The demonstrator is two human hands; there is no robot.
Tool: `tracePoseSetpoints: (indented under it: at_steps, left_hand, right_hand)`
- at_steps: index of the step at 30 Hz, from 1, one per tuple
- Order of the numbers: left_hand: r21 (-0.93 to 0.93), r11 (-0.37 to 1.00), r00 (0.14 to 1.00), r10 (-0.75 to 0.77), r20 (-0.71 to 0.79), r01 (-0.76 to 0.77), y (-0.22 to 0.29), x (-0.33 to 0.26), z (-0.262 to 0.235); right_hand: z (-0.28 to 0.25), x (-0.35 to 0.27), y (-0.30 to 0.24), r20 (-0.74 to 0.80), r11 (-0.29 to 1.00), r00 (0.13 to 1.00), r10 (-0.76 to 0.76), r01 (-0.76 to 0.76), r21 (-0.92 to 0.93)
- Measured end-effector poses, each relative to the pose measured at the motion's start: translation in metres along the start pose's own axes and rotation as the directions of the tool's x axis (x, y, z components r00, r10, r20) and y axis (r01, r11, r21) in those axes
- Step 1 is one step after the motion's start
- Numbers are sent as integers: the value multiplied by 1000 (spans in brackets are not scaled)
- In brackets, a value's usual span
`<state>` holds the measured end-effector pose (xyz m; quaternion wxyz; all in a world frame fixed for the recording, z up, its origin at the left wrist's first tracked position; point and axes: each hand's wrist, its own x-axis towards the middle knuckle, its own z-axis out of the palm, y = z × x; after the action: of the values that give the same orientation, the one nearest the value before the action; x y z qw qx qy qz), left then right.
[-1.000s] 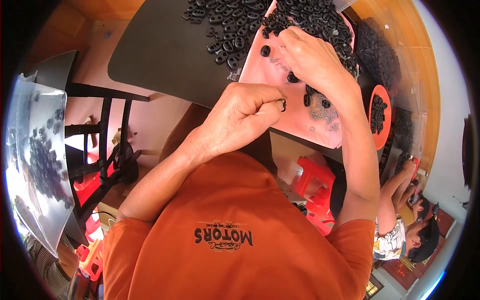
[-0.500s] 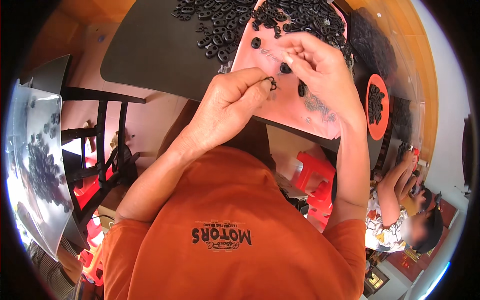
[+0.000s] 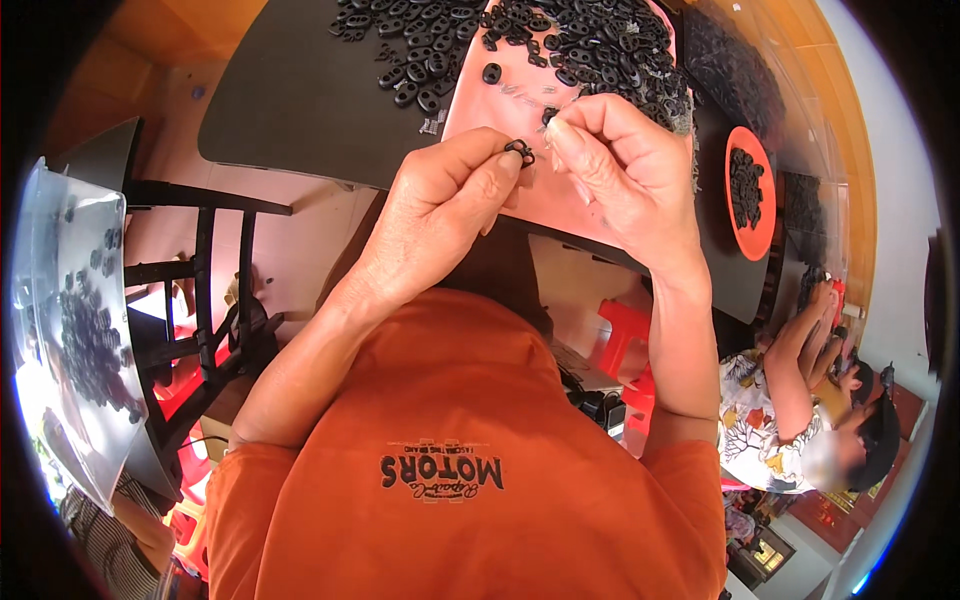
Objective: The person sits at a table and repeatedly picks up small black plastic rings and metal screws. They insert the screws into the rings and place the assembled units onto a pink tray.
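Observation:
My left hand (image 3: 440, 205) pinches a small black plastic cord-lock piece (image 3: 522, 150) with holes through it, between thumb and forefinger. Close by on the right, my right hand (image 3: 632, 185) has its thumb and fingertips closed on another small black piece (image 3: 549, 117), partly hidden by the fingers. The two pieces are apart, over a pink mat (image 3: 575, 215). Tiny metal springs (image 3: 518, 94) and a single black oval piece (image 3: 491, 73) lie on the mat beyond my hands. Farther back is a big heap of black cord-lock pieces (image 3: 610, 50).
More black oval pieces (image 3: 425, 60) lie on the dark table (image 3: 290, 110). An orange dish (image 3: 734, 143) of black pieces stands at the right. A clear plastic tub (image 3: 50, 200) and a black chair frame (image 3: 205, 270) are on the left. A co-worker (image 3: 775, 400) sits at the right.
My right hand has gone from loosely open above the mat to a pinch on a small black piece, close to my left hand. The left hand keeps its piece, now turned to show its holes.

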<state>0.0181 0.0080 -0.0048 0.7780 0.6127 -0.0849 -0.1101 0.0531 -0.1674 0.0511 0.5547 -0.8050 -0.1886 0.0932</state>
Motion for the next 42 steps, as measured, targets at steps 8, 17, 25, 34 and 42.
tracePoseSetpoints:
  at_steps: [8,17,25,34,42]
  left_hand:
    - [-49,999,1000,24,-6,-24,-1,-7,6]
    - [-95,995,999,32,16,-30,-4,-12,10]
    - [-89,995,998,56,27,-54,-9,-21,9]
    - [-47,993,992,112,63,-109,-3,-25,13]
    - [247,918,938,255,235,-311,10,-21,0]
  right_hand:
    - [10,-5,6,-16,998,998,-57,57,-3]
    - [18,-12,8,-76,999,996,-42,39,-35]
    - [25,-20,12,-77,968,978,-194,178,-178]
    - [31,-31,5,-103,913,937,-334,295,-283]
    - [20,-35,-8,53,859,932,-358,351,-374]
